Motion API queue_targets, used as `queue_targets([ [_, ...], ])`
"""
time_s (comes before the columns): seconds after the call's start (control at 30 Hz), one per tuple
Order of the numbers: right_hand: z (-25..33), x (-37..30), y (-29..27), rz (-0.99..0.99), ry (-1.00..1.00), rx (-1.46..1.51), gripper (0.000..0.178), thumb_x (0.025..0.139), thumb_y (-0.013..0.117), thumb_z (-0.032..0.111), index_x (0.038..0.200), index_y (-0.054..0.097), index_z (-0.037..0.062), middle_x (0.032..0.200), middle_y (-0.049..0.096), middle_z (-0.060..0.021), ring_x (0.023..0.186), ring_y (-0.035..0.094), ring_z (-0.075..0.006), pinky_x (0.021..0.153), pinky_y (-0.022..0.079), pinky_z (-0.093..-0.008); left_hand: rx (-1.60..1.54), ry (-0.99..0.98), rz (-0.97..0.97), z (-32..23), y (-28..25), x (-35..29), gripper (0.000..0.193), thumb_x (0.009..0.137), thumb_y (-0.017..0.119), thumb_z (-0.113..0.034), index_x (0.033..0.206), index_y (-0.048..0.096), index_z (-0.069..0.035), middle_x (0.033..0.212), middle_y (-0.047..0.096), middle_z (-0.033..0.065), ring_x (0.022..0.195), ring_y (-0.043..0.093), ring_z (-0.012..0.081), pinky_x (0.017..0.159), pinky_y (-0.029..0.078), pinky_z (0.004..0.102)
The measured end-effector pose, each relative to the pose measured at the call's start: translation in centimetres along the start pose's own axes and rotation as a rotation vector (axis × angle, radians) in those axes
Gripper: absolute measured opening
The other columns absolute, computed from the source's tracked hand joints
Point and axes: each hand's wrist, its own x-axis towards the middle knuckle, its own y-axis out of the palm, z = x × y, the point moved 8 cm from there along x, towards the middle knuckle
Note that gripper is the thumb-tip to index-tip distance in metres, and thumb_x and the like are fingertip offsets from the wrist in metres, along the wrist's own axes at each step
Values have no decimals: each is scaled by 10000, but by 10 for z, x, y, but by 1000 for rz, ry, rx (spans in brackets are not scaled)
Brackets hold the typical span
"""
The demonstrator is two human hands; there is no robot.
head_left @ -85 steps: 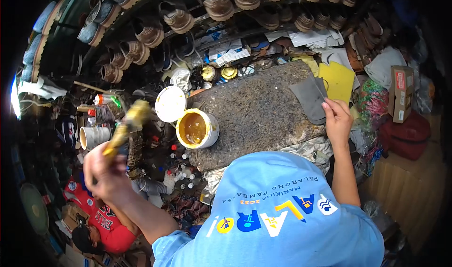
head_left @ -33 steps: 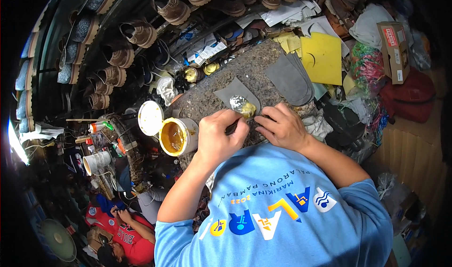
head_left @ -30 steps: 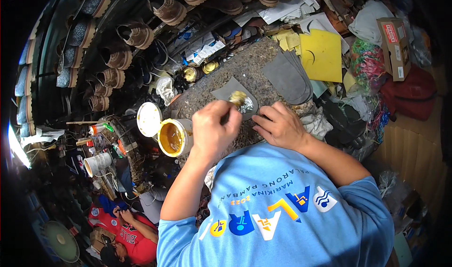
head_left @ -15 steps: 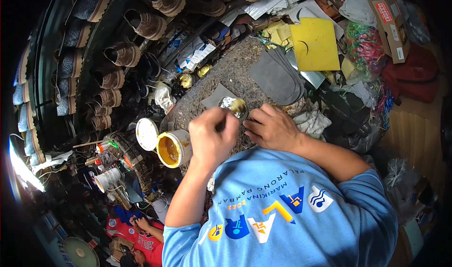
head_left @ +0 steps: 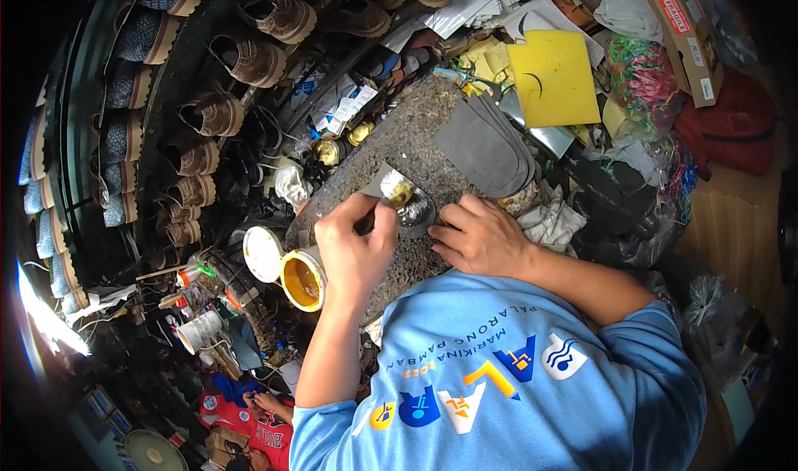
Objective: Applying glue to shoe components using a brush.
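My left hand [head_left: 353, 242] is closed round a small brush [head_left: 402, 195]; its yellowish bristles show past my fingers, while the handle is hidden. Beneath the bristles lies a grey insole piece [head_left: 426, 221], coated with a wet, shiny layer. My right hand [head_left: 482, 236] has its fingers curled against the right edge of this piece, gripping it at the worktop [head_left: 378, 284]. Left of my left wrist stands a white tub [head_left: 303, 280] with amber glue inside and its round lid [head_left: 263, 254] swung open. Farther back on the worktop rests a fanned stack of grey insole pieces [head_left: 486, 147].
A yellow sheet [head_left: 550, 78] lies at the back, near a carton [head_left: 686, 45]. Brown shoes [head_left: 249, 59] line racks on the left. A crumpled white cloth [head_left: 553, 221] sits right of my right hand. Another person in a red shirt [head_left: 249, 425] is at lower left.
My left hand has moved left with the brush, whose bristles now sit over the insole piece's left part. My right hand stays at the piece's edge. The view has shifted slightly.
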Motion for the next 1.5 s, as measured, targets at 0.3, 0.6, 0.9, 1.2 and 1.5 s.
queue_targets([
  [0.3,0,1,2,12,0,-3,208,806,756,218,937,745,56,908,563,-44,896,540,-244,754,520,-340,26,-170,71,20,-3,8,189,873,629,-121,870,726,41,632,654,82,596,587,114,604,482,298],
  [0.6,0,2,1,11,6,-6,214,804,758,223,943,747,61,904,560,-43,896,536,-243,748,516,-341,6,-168,-13,37,-13,4,180,852,674,-137,828,721,35,622,658,148,548,634,209,582,498,321],
  [0.9,1,2,2,10,13,-7,220,798,765,222,947,746,61,912,567,-44,895,542,-246,746,519,-347,68,-164,42,35,-12,32,191,825,678,-145,877,742,27,731,706,202,677,717,286,682,549,356],
  [1.2,0,2,1,4,13,5,250,782,800,206,983,758,62,931,590,-48,866,547,-248,728,521,-342,31,-196,59,37,-18,18,198,810,668,-146,858,737,34,708,694,191,662,700,284,675,541,359],
  [1.5,1,3,2,4,0,3,238,797,775,228,969,740,67,935,575,-43,894,545,-245,754,515,-346,118,-88,-85,51,-32,-5,165,829,665,-119,852,719,35,708,686,188,636,690,278,659,530,359],
])
